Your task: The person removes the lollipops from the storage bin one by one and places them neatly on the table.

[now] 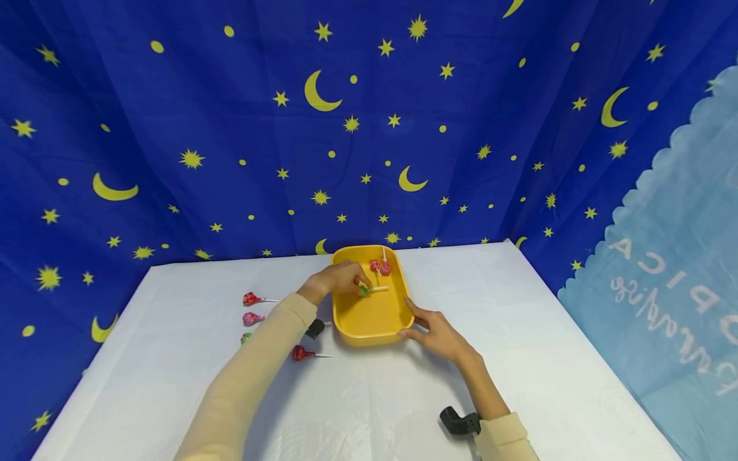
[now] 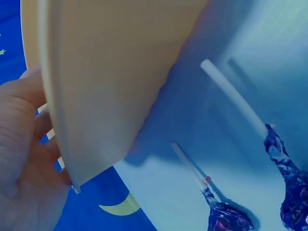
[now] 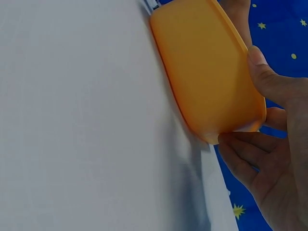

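Observation:
In the head view my left hand (image 1: 344, 279) reaches over the left rim of a yellow plastic tray (image 1: 369, 326). Its fingertips pinch a green-wrapped lollipop (image 1: 364, 291) low inside, white stick pointing right. Two pink-wrapped lollipops (image 1: 385, 269) lie near the tray's far end. My right hand (image 1: 437, 333) holds the tray at its near right corner; the right wrist view shows the thumb at the rim and the fingers against the outer wall. In the left wrist view the tray's side wall (image 2: 110, 86) hides the green lollipop from sight, with the left hand (image 2: 24, 149) beyond the rim.
Left of the tray, on the white-covered table (image 1: 461, 288), lie a red lollipop (image 1: 250, 299), a pink one (image 1: 250, 319), a green one (image 1: 245, 337) partly behind the left sleeve, and another red one (image 1: 299, 353). A blue star-and-moon curtain (image 1: 369, 147) hangs behind.

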Demonstrator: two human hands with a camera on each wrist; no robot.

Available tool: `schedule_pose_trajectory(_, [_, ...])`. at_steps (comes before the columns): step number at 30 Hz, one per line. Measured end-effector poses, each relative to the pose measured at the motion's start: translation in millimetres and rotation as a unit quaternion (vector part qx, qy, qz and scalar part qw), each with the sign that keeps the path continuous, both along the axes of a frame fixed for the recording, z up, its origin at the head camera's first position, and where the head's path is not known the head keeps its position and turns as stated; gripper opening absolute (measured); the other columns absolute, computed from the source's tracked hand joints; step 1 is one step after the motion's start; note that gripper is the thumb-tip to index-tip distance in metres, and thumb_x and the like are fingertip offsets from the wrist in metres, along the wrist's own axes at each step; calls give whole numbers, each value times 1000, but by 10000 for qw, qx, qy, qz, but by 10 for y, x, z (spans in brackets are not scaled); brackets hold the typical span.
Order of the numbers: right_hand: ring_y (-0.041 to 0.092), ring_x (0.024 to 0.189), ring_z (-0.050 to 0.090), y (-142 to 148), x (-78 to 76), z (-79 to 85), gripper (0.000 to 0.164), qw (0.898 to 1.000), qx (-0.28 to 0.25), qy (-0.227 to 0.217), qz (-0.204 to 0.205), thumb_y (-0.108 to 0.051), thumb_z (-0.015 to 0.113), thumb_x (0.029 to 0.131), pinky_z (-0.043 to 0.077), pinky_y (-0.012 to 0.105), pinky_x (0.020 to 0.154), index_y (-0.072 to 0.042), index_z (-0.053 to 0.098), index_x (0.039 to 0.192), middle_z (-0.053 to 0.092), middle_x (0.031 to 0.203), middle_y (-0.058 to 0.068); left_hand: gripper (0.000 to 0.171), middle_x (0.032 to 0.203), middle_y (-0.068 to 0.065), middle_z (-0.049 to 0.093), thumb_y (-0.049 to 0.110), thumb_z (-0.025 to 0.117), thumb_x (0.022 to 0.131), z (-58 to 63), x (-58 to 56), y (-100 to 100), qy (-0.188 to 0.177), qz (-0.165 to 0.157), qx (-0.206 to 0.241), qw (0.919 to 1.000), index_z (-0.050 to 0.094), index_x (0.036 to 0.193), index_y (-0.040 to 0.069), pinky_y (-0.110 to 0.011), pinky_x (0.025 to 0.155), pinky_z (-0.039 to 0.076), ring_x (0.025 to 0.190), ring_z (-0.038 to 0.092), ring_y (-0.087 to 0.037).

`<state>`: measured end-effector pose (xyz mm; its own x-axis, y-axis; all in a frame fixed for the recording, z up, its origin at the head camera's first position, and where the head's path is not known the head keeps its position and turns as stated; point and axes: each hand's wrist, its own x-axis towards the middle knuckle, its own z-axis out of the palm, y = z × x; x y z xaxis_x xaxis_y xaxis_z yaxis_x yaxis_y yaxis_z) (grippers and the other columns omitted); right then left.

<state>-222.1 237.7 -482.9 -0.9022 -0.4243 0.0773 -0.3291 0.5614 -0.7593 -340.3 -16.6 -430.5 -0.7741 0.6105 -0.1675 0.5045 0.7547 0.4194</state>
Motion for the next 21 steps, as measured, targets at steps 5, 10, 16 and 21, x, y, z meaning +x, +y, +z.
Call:
schedule_pose_trajectory(5, [32, 130, 51, 1, -2, -8, 78, 10000, -27, 20, 11, -37, 68, 91, 42, 40, 106, -1, 32, 150, 35, 153, 18, 31, 112, -6, 68, 18, 73, 88, -35, -7, 12, 219, 459, 56, 9987, 71, 118, 9, -35, 91, 51, 94, 56, -17])
schedule_pose_trajectory(10, [30, 130, 52, -1, -8, -23, 78, 10000, -52, 44, 56, -37, 68, 91, 42, 40, 106, -1, 31, 150, 34, 153, 18, 31, 101, -2, 71, 26, 75, 87, -79, -4, 39, 518, 420, -512, 9965, 74, 113, 10, -35, 87, 53, 90, 59, -16])
schedule_pose_trajectory(16, [30, 129, 52, 0, -9, -21, 78, 9999, -48, 73, 51, -37, 68, 91, 42, 39, 106, -1, 31, 150, 34, 153, 18, 26, 96, 1, 72, 25, 76, 86, -69, 25, 57, 556, 406, -555, 9961, 76, 108, 12, -34, 84, 53, 86, 59, -13])
schedule_pose_trajectory(21, [31, 129, 52, 8, 4, -12, 79, 10000, -27, 60, 17, -38, 68, 91, 42, 40, 106, -2, 31, 151, 34, 153, 19, 27, 102, 0, 72, 25, 75, 86, -76, 49, 56, 458, 489, -475, 9966, 76, 110, 13, -34, 87, 50, 92, 58, -15])
